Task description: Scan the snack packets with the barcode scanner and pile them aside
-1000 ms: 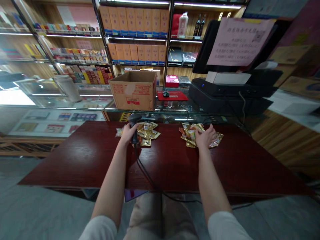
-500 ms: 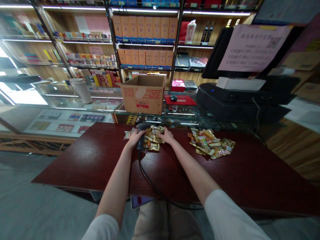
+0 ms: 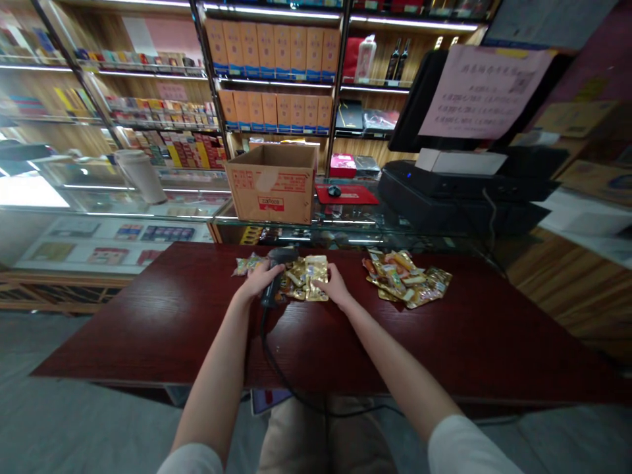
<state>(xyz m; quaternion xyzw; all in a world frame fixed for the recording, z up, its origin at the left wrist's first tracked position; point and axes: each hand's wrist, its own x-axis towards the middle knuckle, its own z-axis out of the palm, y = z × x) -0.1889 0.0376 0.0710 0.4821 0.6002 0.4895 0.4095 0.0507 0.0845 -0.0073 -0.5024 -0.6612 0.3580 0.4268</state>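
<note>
A black corded barcode scanner (image 3: 272, 283) is in my left hand (image 3: 259, 279), its head pointing right above the snack packets. My right hand (image 3: 336, 287) grips the right edge of a gold snack packet (image 3: 316, 276), held with its flat face up towards me. Several more gold packets (image 3: 295, 283) lie in a small pile between my hands, partly hidden by the scanner. Left of my left hand lies a clear, colourful packet (image 3: 241, 266). Farther right on the dark red table (image 3: 162, 316) is a second heap of snack packets (image 3: 407, 280).
An open cardboard box (image 3: 271, 191) stands on the glass counter beyond the table. Beside it are a black mouse (image 3: 334, 191) on a red mat, and a monitor with a pink notice (image 3: 486, 92). A white cup (image 3: 141, 176) stands left. The scanner cable (image 3: 284, 378) hangs over the table's front edge.
My right hand has drawn one gold packet up from the pile, and it now shows its full face beside the scanner. The scanner stays in my left hand. The whole view has shifted slightly.
</note>
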